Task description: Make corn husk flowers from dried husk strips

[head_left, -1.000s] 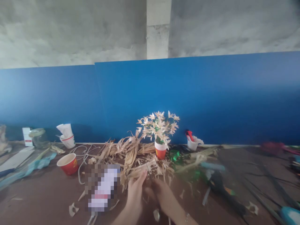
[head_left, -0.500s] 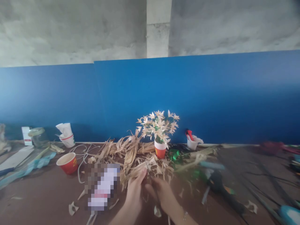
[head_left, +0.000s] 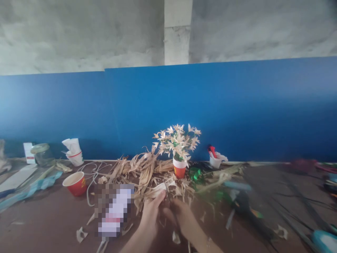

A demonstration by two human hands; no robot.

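Observation:
My left hand (head_left: 150,215) is closed, pinching a pale strip of dried corn husk (head_left: 159,187) between thumb and fingers. Close beside it, my right hand (head_left: 185,218) is wrapped round what look like scissors (head_left: 167,192), their thin dark blades pointing up at the husk's right part. Handles and lower fingers are mostly hidden. Just beyond both hands, a red and white paper cup (head_left: 180,170) holds a bunch of cream, star-shaped husk flowers (head_left: 179,140) with green stems. A heap of dried corn husks (head_left: 144,168) lies behind my left hand.
A blurred-out device (head_left: 116,212) lies left of my hands, near a red paper bowl (head_left: 75,184) and a white cable (head_left: 96,172). Green ribbon (head_left: 196,174), a small white cup (head_left: 215,161) and a dark tool (head_left: 249,211) lie to the right. Husk scraps litter the brown table (head_left: 52,225).
The husk strip's end in my left hand shows broader and whiter near the blades. Both hands stay almost in place; the whole view has shifted slightly.

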